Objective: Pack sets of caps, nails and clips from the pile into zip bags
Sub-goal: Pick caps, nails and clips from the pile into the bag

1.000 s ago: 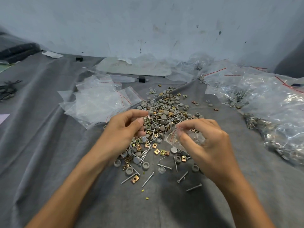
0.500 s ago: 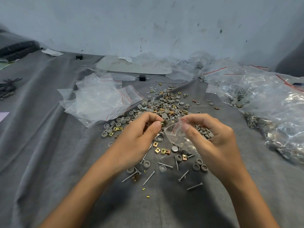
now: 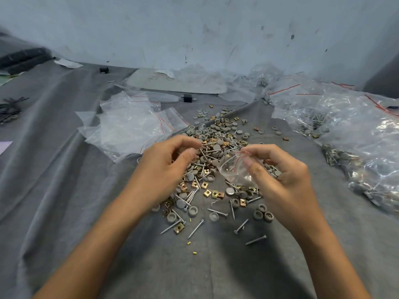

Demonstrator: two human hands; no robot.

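Moved since half a second ago: left grip, drawn back from the mouth of the zip bag. Now apart from it, with part of the pile showing in the gap.

Right grip: clamped on the zip bag, thumb and fingers pinching near the red seal line, bag held just above the pile. Contents: cannot tell through the creased film.

Left grip: fingers curled, thumb near forefinger. Cannot tell whether anything is pinched there.

Directly under both grips: the pile, mixed grey caps, nails and brass clips. Bodyward of the grips: loose strays of all three, spread on the grey cloth.

Beyond the left grip: stack of empty bags. Outward of the right grip: heap of filled bags.

Risks, as judged:
- Bag mouth collapsed under a one-sided pinch, so parts land against closed film and fall back onto the pile.
- Miscounted set, from small overlapping parts in a mixed pile: easy to lift two caps or miss a clip.
- Film punctured by a nail pushed in point first.
- Bag slipped from the right grip, given slick plastic and a small hold.
- Strays swept farther out by a forearm crossing the cloth.
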